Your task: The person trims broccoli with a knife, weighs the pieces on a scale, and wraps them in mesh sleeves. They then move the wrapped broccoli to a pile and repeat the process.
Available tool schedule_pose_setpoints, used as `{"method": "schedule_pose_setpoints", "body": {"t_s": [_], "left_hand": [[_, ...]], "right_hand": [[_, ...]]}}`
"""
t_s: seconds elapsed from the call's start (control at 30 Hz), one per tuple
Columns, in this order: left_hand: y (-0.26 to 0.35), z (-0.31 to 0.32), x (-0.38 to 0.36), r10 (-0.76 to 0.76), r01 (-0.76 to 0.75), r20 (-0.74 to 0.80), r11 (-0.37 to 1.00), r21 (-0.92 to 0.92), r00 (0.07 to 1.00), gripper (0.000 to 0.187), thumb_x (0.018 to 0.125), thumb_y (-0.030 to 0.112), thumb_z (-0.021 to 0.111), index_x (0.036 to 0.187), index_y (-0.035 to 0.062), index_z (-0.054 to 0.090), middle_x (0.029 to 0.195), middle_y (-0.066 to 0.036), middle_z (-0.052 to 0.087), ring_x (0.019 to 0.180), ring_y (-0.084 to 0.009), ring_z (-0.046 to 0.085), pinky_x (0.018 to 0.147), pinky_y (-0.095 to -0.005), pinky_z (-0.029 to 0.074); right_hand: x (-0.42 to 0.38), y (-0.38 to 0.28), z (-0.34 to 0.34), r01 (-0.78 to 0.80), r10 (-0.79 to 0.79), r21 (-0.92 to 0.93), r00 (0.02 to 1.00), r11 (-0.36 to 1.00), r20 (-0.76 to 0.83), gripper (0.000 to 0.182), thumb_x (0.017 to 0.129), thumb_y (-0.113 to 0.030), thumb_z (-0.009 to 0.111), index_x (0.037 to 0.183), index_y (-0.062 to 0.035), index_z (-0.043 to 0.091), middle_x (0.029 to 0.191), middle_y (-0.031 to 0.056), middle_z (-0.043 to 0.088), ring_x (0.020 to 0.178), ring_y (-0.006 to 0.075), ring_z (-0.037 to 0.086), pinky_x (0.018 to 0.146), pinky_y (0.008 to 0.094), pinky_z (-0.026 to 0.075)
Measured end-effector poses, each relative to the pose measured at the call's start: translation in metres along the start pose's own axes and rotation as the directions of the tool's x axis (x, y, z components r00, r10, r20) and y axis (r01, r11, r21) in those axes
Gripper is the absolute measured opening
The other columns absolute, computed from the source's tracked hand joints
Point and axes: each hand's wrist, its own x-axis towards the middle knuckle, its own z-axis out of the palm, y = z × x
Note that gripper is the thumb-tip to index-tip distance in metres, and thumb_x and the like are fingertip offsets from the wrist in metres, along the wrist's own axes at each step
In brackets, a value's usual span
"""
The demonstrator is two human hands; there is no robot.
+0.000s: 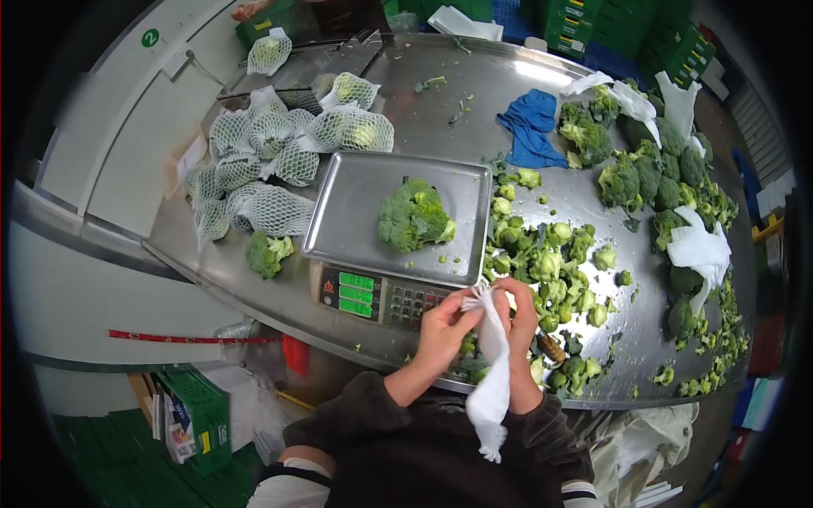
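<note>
Both my hands hold a white foam net sleeve (493, 372) that hangs down toward my body. My left hand (445, 326) pinches its top edge from the left, and my right hand (521, 313) grips the same edge from the right. Just beyond them stands a scale (373, 296) with green digits, and a broccoli head (413, 216) lies on its steel tray (356, 203). Left of the scale lies a bare broccoli head (268, 252).
Several net-wrapped broccoli heads (279, 144) are piled at the back left of the steel table (500, 85). Loose florets (550, 262), whole heads (652, 169), white net sleeves (699, 250) and a blue cloth (532, 123) lie to the right. Green crates stand behind.
</note>
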Motion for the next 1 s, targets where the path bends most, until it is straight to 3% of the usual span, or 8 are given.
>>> {"method": "schedule_pose_setpoints", "body": {"t_s": [0.2,0.37,0.5,0.53,0.67,0.73,0.8,1.0], "left_hand": [[0.046,-0.032,0.01,-0.212,0.131,-0.151,0.896,-0.424,0.965,0.008,0.089,0.009,0.052,0.092,0.0056,0.058,0.087,0.0,0.06,0.082,-0.012,0.058,0.078,-0.0268,0.046],[0.075,-0.095,0.018,-0.429,0.463,0.208,0.668,-0.583,0.879,0.028,0.094,0.029,0.04,0.088,0.0085,0.059,0.078,-0.004,0.063,0.072,-0.0174,0.061,0.07,-0.035,0.05],[0.013,-0.127,-0.032,-0.687,0.756,0.389,0.368,-0.541,0.614,0.042,0.094,0.032,0.046,0.124,0.0028,0.049,0.112,-0.01,0.061,0.095,-0.0179,0.061,0.084,-0.0327,0.05],[0.036,-0.109,-0.031,-0.624,0.712,0.395,0.691,-0.124,0.674,0.071,0.09,0.034,0.046,0.145,0.004,0.012,0.15,-0.011,0.015,0.137,-0.0182,0.02,0.112,-0.0302,0.019],[0.066,-0.136,0.026,-0.652,0.651,-0.104,0.705,0.283,0.751,0.027,0.089,0.018,0.056,0.113,0.0067,0.059,0.08,-0.001,0.065,0.059,-0.0095,0.06,0.049,-0.0217,0.049],[0.096,-0.136,0.05,-0.286,0.351,-0.276,0.909,0.224,0.917,0.018,0.087,0.012,0.054,0.101,0.0056,0.063,0.074,-0.002,0.063,0.058,-0.0098,0.058,0.048,-0.0221,0.047],[0.091,-0.147,0.076,0.154,-0.052,-0.162,0.863,0.503,0.975,0.019,0.086,0.016,0.052,0.098,0.0053,0.061,0.07,-0.003,0.06,0.054,-0.0101,0.055,0.044,-0.0231,0.043],[0.075,-0.15,0.133,-0.18,0.256,-0.312,0.942,0.219,0.933,0.031,0.086,0.03,0.051,0.088,-0.0004,0.056,0.067,-0.006,0.056,0.049,-0.0129,0.053,0.04,-0.0268,0.041]], "right_hand": [[-0.001,-0.01,0.005,-0.697,0.636,0.717,0.566,0.029,0.525,0.034,0.094,-0.031,0.049,0.115,-0.0056,0.052,0.105,0.0069,0.06,0.089,0.014,0.058,0.078,0.0289,0.049],[-0.035,-0.016,0.016,-0.996,0.3,0.041,0.062,0.076,0.952,0.044,0.091,-0.033,0.053,0.124,-0.003,0.049,0.111,0.0055,0.06,0.096,0.0161,0.058,0.085,0.0279,0.047],[0.004,0.001,0.02,-0.9,0.303,0.398,0.434,0.176,0.848,0.045,0.091,-0.036,0.05,0.114,0.0025,0.052,0.11,0.0147,0.061,0.099,0.0242,0.06,0.091,0.039,0.046],[0.01,-0.002,0.019,-0.873,0.382,0.48,0.475,0.091,0.793,0.048,0.092,-0.039,0.047,0.113,0.0035,0.053,0.108,0.0144,0.062,0.1,0.0245,0.06,0.091,0.04,0.046],[0.033,-0.013,0.017,-0.879,0.379,0.402,0.474,0.257,0.794,0.033,0.087,-0.019,0.055,0.109,0.0048,0.057,0.098,0.0106,0.066,0.085,0.0183,0.065,0.079,0.032,0.052],[0.05,-0.017,0.022,-0.477,0.351,0.074,0.736,0.876,0.579,0.025,0.081,-0.007,0.056,0.105,0.0,0.062,0.075,0.0007,0.062,0.06,0.0055,0.055,0.056,0.0203,0.045],[0.063,-0.024,0.04,-0.299,0.248,0.109,0.909,0.948,0.335,0.029,0.078,-0.004,0.055,0.106,-0.0016,0.062,0.081,0.0084,0.066,0.068,0.0109,0.061,0.062,0.0238,0.047],[0.09,0.004,0.088,-0.228,0.226,0.014,0.969,0.974,0.098,0.021,0.083,-0.012,0.05,0.099,0.0003,0.058,0.075,0.0086,0.058,0.07,0.0132,0.054,0.068,0.0259,0.044]]}}
